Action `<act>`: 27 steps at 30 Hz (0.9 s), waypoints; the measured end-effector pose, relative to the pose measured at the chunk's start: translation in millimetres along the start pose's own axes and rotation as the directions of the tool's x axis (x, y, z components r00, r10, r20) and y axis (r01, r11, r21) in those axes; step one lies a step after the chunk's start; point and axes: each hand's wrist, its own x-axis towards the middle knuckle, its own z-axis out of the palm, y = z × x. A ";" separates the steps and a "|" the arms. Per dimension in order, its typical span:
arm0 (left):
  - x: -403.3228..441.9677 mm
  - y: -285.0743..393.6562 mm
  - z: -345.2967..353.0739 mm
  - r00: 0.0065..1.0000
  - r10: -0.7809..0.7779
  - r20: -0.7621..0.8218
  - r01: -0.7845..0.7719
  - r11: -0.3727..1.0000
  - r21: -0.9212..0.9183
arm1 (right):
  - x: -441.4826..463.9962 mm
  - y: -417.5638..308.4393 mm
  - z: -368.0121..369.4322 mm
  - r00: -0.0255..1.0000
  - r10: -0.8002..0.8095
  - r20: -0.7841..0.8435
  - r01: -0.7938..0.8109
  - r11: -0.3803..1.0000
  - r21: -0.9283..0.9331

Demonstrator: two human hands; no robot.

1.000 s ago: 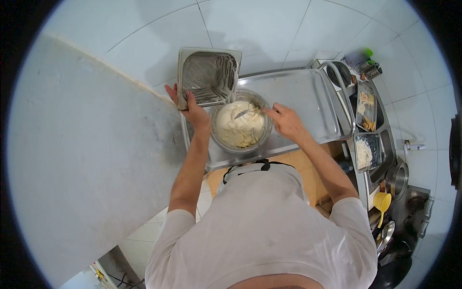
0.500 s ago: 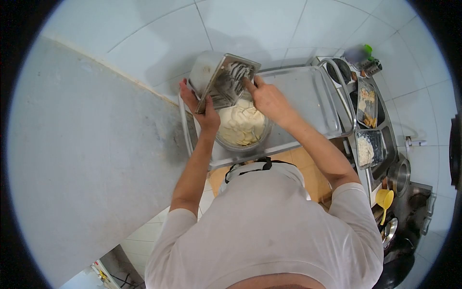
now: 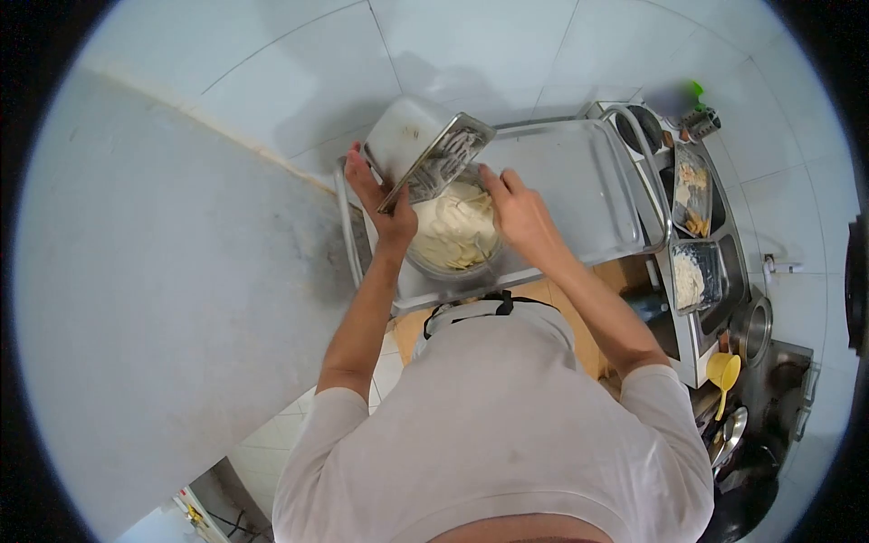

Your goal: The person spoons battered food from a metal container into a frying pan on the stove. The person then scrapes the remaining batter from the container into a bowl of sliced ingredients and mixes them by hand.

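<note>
My left hand (image 3: 385, 204) grips the near left rim of a square metal pan (image 3: 407, 140), tilted on its side with its smeared inside facing right and down. Below it a round metal bowl (image 3: 434, 271) holds a pale creamy mixture (image 3: 455, 226). My right hand (image 3: 517, 208) is at the bowl's right edge, close to the pan's opening, its fingers closed. In the first earlier frame it held a utensil; whatever it grips now is mostly hidden. The bowl rests on a metal trolley (image 3: 570, 172).
On the right, a sink counter bears a tray with food pieces (image 3: 693, 190) and a container with white residue (image 3: 690, 279). Farther down are a metal pot (image 3: 751, 331), a yellow ladle (image 3: 723, 371) and pans. A wall (image 3: 181, 271) stands at left.
The pan has swung from upright to tipped over the bowl. My right hand moved up to the pan's inside, then back down and right to the bowl's edge.
</note>
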 end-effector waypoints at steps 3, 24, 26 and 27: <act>-4.7 -1.5 6.1 1.000 0.010 -0.012 -0.011 0.996 -0.088 | 7.6 9.5 13.8 0.996 0.080 0.050 -0.074 0.991 -0.108; -11.9 -4.5 -0.9 0.997 -0.080 -0.021 0.081 0.991 0.108 | -9.4 22.5 7.8 0.994 0.069 -0.083 -0.071 0.997 -0.017; -10.3 -0.2 1.7 0.997 -0.072 -0.028 0.074 0.990 0.119 | 2.8 17.7 12.8 0.994 0.097 -0.041 -0.100 0.991 -0.086; -9.9 3.7 1.9 0.997 -0.069 -0.032 0.073 0.989 0.125 | -0.1 13.1 15.6 0.994 0.105 0.007 -0.104 0.990 -0.091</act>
